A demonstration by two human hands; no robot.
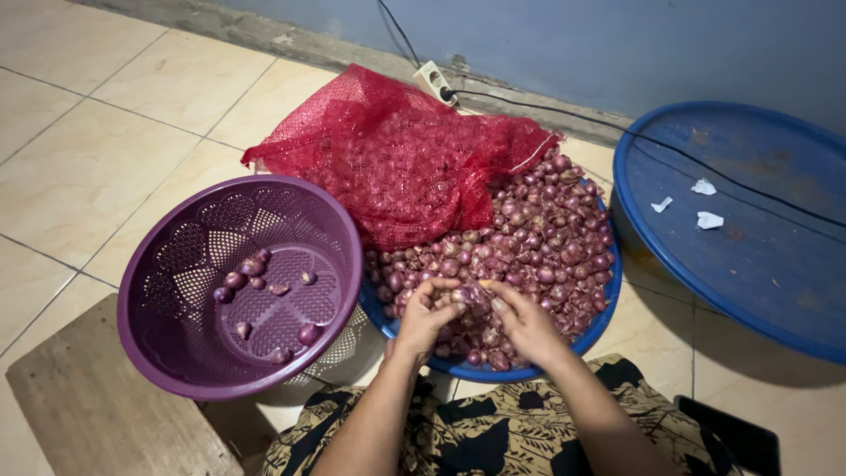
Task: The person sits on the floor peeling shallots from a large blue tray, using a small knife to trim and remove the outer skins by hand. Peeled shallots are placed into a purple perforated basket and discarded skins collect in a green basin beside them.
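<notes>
Both hands meet over the near edge of the shallot pile [538, 238]. Left hand [427, 313] and right hand [527, 324] have fingers pinched on one shallot [464, 295] between them. Blue tray [592, 328] carries the pile. Red mesh sack [397, 154] at 12 o'clock of hands. Purple perforated basket [167, 326] at 9 o'clock, few peeled shallots [251, 266] inside. Big blue lid [749, 256] at 2 o'clock on tile floor [88, 159].

A home floor: beige tiles [132, 115], blue wall [617, 44], power strip [435, 81], plastic basins.
</notes>
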